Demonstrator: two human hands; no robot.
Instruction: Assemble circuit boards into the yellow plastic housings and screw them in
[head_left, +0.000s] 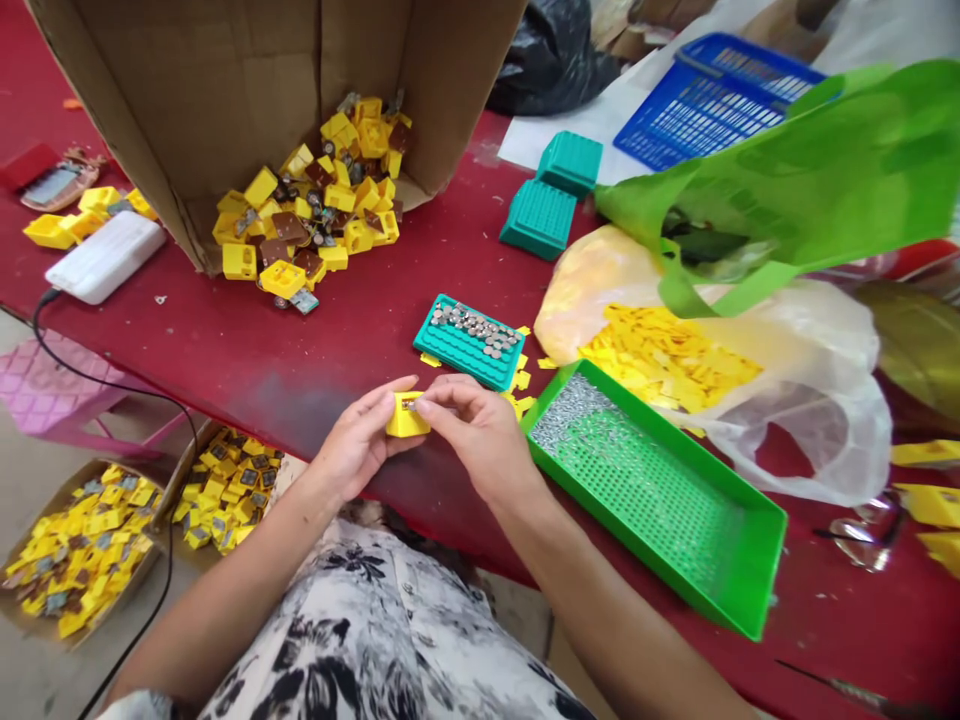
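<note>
My left hand (361, 438) and my right hand (474, 428) meet over the near edge of the red table (300, 350). Together they pinch one small yellow plastic part (405, 420) with a dark piece set in its top. The left fingers wrap it from the left; the right fingertips press on its top. Just beyond sits a teal tray (459, 352) carrying several small silver discs (477, 328). To the right lies a green perforated tray (675, 500) with tiny metal pieces heaped at its far end.
An open cardboard box (210, 90) spills yellow parts (315, 210) at the back. Two teal trays (553, 190), a blue basket (712, 100), a green bag (825, 170) and a plastic bag of yellow pieces (667, 360) lie right. Boxes of yellow parts (82, 550) sit on the floor left. A white charger (105, 255) is at the left.
</note>
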